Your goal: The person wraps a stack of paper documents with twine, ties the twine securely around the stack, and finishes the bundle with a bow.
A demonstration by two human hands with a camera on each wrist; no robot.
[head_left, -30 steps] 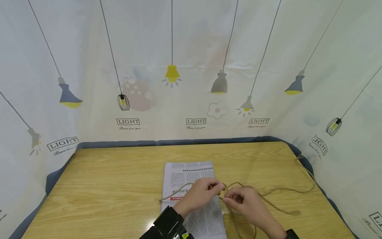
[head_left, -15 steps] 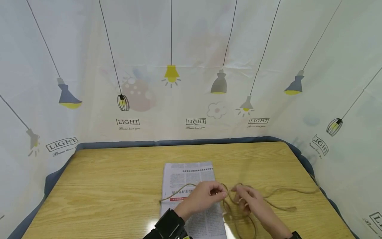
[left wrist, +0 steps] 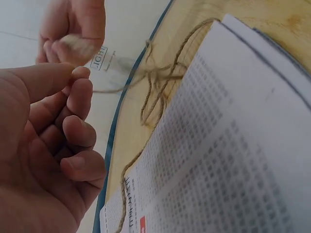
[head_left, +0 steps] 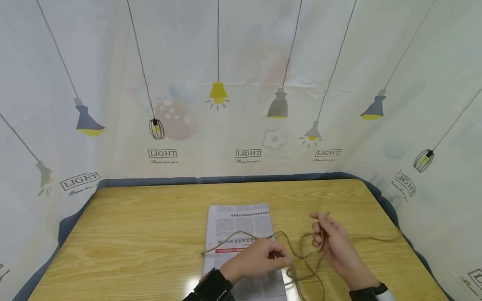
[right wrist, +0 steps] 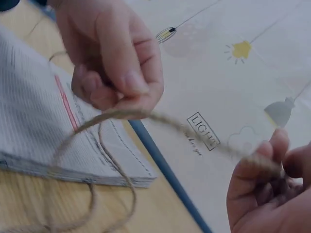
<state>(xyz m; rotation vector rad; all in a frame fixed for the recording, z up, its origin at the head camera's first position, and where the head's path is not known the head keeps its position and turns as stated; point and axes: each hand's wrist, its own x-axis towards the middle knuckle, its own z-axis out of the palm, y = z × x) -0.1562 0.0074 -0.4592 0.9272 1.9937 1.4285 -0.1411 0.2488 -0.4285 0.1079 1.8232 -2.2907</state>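
Note:
Brown twine (right wrist: 167, 121) runs across a folded newspaper stack (head_left: 241, 219) and lies in loose loops beside its right edge. My right hand (head_left: 337, 246) pinches a length of it above the table, right of the stack; the twine droops from these fingers toward the loops. Over the stack's right edge hovers my left hand (head_left: 260, 259), its thumb and index fingertips together and the other fingers loosely curled. No strand shows between its fingertips in the left wrist view. The right wrist view has the held twine passing in front of that left hand.
The wooden table (head_left: 143, 234) has a dark blue border (head_left: 226, 180) at its back and sides. A pale curtain (head_left: 211, 50) printed with lamps surrounds it. One strand of twine trails to the table's right edge.
My right hand has drawn away from the left, to the right and up, with twine in its fingers. The left hand has shifted slightly down, and a strand beyond it shows more fully.

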